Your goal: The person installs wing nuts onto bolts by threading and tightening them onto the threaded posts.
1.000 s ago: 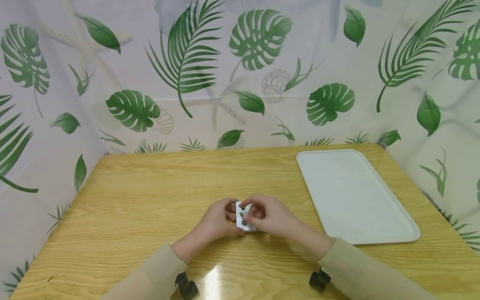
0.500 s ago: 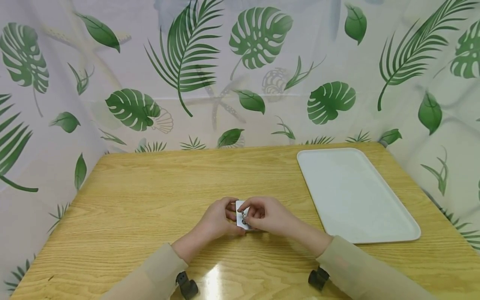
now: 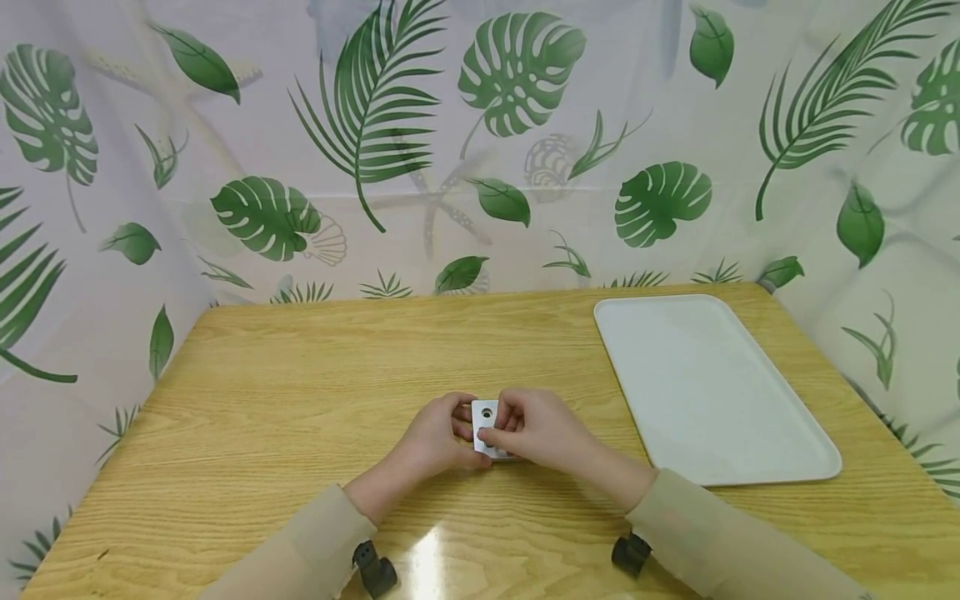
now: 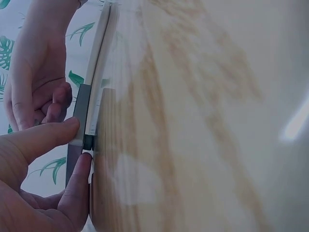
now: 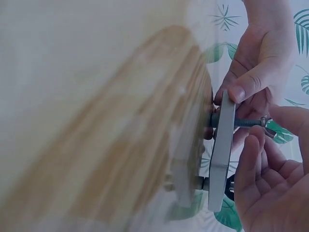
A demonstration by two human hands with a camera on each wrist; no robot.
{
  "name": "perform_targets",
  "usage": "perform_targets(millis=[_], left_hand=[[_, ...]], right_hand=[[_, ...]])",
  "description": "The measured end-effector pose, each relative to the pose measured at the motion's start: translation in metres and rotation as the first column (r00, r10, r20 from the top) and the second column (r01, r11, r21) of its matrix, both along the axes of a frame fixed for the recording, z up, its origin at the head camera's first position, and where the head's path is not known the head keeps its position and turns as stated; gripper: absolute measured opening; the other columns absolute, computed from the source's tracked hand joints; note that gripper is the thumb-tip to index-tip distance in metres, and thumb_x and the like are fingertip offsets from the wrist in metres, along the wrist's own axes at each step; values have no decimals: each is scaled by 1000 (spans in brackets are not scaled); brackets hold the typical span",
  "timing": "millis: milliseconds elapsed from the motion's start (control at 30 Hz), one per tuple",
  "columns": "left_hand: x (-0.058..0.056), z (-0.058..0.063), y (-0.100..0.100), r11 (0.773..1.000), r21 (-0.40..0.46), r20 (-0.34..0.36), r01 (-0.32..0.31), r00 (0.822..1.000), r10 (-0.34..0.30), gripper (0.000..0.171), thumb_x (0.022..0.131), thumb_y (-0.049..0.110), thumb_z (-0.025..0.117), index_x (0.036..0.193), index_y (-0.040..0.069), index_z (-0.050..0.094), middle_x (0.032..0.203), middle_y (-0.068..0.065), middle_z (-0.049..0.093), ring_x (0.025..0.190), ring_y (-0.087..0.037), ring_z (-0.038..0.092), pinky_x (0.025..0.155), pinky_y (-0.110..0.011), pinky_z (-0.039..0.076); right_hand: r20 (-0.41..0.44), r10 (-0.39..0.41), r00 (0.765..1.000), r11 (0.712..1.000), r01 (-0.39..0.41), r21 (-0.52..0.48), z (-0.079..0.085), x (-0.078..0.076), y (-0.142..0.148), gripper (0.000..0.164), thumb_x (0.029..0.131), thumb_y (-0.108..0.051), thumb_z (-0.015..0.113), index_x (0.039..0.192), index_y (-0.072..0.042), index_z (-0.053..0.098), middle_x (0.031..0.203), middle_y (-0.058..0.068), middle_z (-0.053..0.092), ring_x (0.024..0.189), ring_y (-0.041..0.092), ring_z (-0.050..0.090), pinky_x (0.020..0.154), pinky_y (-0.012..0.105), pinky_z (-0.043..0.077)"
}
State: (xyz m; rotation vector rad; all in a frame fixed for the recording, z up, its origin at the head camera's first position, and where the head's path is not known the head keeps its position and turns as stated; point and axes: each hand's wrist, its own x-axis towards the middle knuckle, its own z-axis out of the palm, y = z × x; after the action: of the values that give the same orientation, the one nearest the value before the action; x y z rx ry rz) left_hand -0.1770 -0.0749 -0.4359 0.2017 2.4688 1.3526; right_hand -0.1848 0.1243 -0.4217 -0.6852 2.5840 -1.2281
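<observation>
A flat silver metal plate [image 3: 484, 433] lies between both hands near the middle of the table. My left hand [image 3: 438, 433] grips its left side, thumb at the near edge; the left wrist view shows the thumb and a finger pinching the plate's edge [image 4: 79, 128]. A threaded bolt [image 5: 248, 123] stands through the plate in the right wrist view, with a wing nut [image 5: 268, 127] at its end. My right hand [image 3: 543, 429] holds the wing nut between thumb and finger, hiding it in the head view. A round hole [image 3: 487, 412] shows at the plate's far end.
A white tray [image 3: 712, 392] lies on the right side of the wooden table [image 3: 337, 358]. A leaf-printed cloth [image 3: 420, 150] hangs behind the table. In the right wrist view, a dark fitting [image 5: 231, 186] sits at the plate's lower end.
My right index finger has drawn back toward the thumb, uncovering the far hole. The thumb now covers the wing nut seen earlier. My left hand keeps its hold.
</observation>
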Motion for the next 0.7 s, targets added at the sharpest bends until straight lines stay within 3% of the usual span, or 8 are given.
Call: perform_targets(millis=[100,233,400,533,700], left_hand=[[0,-1,0,1000,0,1,-3,1000,3,87,74,3,96,148,-5,52,122,-13,69,100,-19,67,91,-35,60],[-1,-2,0,1000,3,-8,-6,1000,6,87,73,3,97,148,-5,53,122,-14,69,99,-19,68,90,-34,60],[-2,-3,0,1000,-6,-21,-1,1000,1,87,73,5,97,147,-5,53,121,-14,69,99,-19,68,90,-35,60],[-2,-3,0,1000,-1,-13,1,1000,-1,87,74,5,97,148,-4,52,124,-14,69,102,-21,69,92,-37,61],[-2,-3,0,1000,1,-1,0,1000,0,87,75,5,97,149,-3,52,125,-15,68,103,-22,69,93,-38,61]], right_hand=[[-12,-17,1000,1000,17,16,2,2,3,24,96,-24,79,82,-9,66,69,-2,62,60,8,52,54,20,43],[-11,-33,999,999,33,2,4,4,8,9,98,-16,73,98,-7,72,76,0,65,63,9,54,57,21,44],[-36,39,999,998,-41,-47,1,3,9,22,96,-3,65,116,-3,73,89,4,68,75,8,57,66,20,49],[-23,91,996,993,-92,-68,-1,1,8,25,97,0,61,118,-3,74,92,5,70,78,8,57,68,21,50],[20,103,994,991,-101,-87,-2,0,6,23,96,-1,63,115,-3,76,89,5,69,75,8,57,68,20,50]])
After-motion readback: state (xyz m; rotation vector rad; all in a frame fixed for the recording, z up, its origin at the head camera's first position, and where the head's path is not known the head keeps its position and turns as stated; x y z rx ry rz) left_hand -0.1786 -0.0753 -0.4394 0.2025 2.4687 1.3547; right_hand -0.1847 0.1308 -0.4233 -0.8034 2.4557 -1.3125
